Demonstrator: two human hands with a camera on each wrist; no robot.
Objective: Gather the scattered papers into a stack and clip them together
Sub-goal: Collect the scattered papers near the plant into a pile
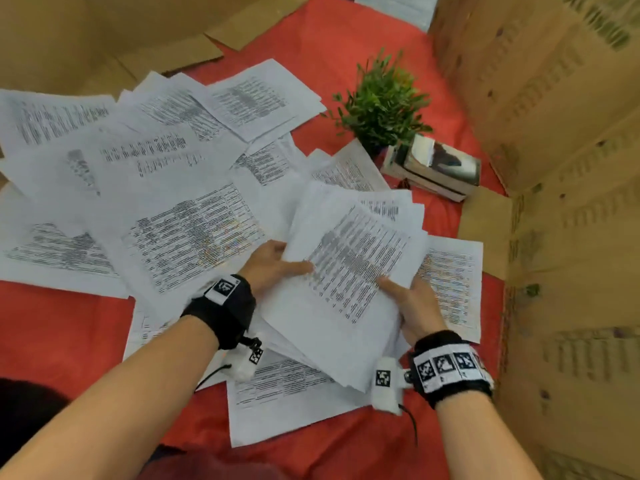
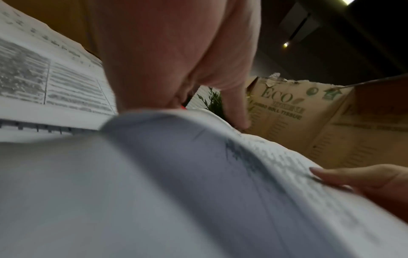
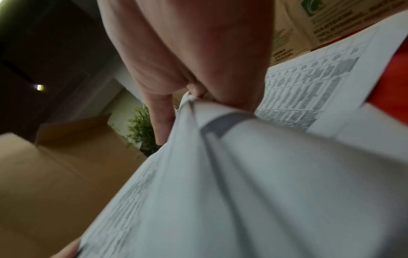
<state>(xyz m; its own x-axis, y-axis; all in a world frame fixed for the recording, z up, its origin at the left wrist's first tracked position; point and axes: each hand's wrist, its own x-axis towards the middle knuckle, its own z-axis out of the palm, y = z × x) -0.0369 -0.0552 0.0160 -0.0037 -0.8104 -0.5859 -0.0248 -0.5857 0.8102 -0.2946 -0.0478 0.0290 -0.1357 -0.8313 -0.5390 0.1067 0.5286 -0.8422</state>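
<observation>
A loose bundle of printed white papers (image 1: 349,271) is lifted off the red tabletop, held between both hands. My left hand (image 1: 273,268) grips its left edge, thumb on top and fingers underneath. My right hand (image 1: 412,306) grips the right edge, thumb lying on the top sheet. In the left wrist view the bundle (image 2: 198,183) bulges upward under my left hand (image 2: 198,69), and the right thumb (image 2: 344,174) rests on it. The right wrist view shows my right hand (image 3: 198,69) pinching the sheaf (image 3: 243,183). More scattered papers (image 1: 156,168) cover the table. No clip is visible.
A small green potted plant (image 1: 381,102) and a short stack of books (image 1: 433,168) stand behind the bundle. Cardboard walls (image 1: 554,133) close in on the right and back. The red table cover (image 1: 62,334) shows bare at the near left.
</observation>
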